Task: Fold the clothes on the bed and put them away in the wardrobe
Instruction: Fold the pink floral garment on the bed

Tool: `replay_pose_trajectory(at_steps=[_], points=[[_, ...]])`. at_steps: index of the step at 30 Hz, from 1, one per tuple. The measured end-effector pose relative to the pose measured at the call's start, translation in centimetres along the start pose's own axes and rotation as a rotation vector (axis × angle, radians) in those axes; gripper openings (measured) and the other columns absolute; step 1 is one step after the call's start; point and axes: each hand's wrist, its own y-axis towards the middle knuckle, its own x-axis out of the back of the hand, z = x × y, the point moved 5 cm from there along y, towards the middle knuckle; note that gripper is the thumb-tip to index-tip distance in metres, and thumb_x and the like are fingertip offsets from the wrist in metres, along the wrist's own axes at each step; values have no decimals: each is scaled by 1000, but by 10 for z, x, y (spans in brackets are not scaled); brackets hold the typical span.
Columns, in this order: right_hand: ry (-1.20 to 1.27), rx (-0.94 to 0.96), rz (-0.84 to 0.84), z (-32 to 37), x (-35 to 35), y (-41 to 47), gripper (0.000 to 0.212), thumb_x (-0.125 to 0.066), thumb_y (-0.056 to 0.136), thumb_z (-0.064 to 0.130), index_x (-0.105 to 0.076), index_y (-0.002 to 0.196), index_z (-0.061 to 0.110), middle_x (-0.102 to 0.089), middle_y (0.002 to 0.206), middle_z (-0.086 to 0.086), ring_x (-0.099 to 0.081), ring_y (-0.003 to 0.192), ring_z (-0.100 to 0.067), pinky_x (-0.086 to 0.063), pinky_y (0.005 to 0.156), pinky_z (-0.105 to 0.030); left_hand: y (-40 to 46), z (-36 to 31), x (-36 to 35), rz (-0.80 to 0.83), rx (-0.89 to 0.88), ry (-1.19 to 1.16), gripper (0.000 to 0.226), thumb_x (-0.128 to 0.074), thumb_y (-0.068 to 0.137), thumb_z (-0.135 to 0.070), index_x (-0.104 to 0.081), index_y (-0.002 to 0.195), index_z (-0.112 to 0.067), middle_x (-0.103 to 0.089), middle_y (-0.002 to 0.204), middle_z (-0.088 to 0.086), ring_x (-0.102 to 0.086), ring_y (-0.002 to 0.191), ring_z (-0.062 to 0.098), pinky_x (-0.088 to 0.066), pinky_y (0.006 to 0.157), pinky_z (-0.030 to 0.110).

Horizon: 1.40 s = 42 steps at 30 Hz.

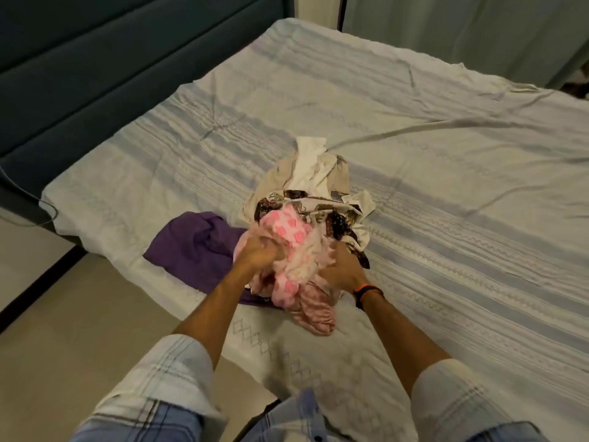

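- We stood at the corner of the bed (414, 129), which was covered by a pale sheet with blue-grey stripes and stitched zigzag bands.
- A heap of clothes lay near the bed's near edge: a pink patterned garment (294, 229) on top, a plainer pink cloth (314, 314) hanging down below it, a cream garment with brown prints (331, 212) behind, and a white piece (310, 161) at the far end.
- A purple garment (197, 244) lay crumpled just left of the heap, touching it.
- Our left hand (259, 255) was blurred; its fingers looked curled into the pink patterned garment, grasping a bunch of it.
- Our right hand (341, 266) gripped the same garment from the right side, fingers buried in the fabric.
- Our right wrist carried a dark band with an orange edge (366, 290).
- Both forearms came out of rolled-up checked sleeves (165, 374).
- A dark teal padded headboard (79, 65) stood along the left of the bed, and a thin cable (47, 212) ran by its lower corner.
- Pale curtains (462, 30) hung beyond the far side of the bed.
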Motion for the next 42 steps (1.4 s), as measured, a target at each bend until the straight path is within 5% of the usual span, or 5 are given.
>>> replay_pose_trajectory(at_steps=[8, 15, 26, 33, 42], points=[[-155, -110, 72, -55, -17, -15, 52, -75, 82, 17, -49, 126, 8, -58, 125, -10, -56, 107, -22, -50, 84, -33, 8, 78, -15, 90, 160, 104, 25, -77, 74, -6, -58, 61, -15, -58, 62, 3, -59, 70, 22, -53, 71, 42], [-262, -81, 116, -54, -33, 7, 42, -70, 84, 18, -55, 122, 9, -63, 119, -9, -60, 105, -24, -50, 82, -32, 40, 116, -20, 105, 232, 47, 35, -80, 53, -23, -66, 85, -15, -74, 95, 12, -71, 91, 33, -57, 83, 54], [-221, -104, 203, -55, -79, 60, 40, -68, 86, 18, -56, 123, 8, -64, 117, -8, -55, 94, -15, -39, 62, -14, 75, 101, -18, -112, 256, 111, 25, -78, 76, -25, -61, 85, -9, -63, 78, 3, -61, 73, 23, -47, 59, 29], [-229, -110, 232, -53, -96, 75, 40, -68, 87, 27, -58, 123, 13, -66, 117, -2, -61, 102, -17, -51, 87, -32, 108, 102, -21, -205, 472, -309, 10, -68, 76, -12, -64, 82, -5, -64, 63, 4, -51, 48, 14, -43, 46, 23], [75, -71, 92, 2, -83, 77, 71, -79, 81, 31, -39, 138, 15, -54, 126, 3, -60, 106, -20, -44, 68, -18, 72, 2, -24, 376, 247, -550, 6, -64, 81, 0, -68, 85, 2, -65, 64, 9, -58, 51, 15, -48, 52, 23]])
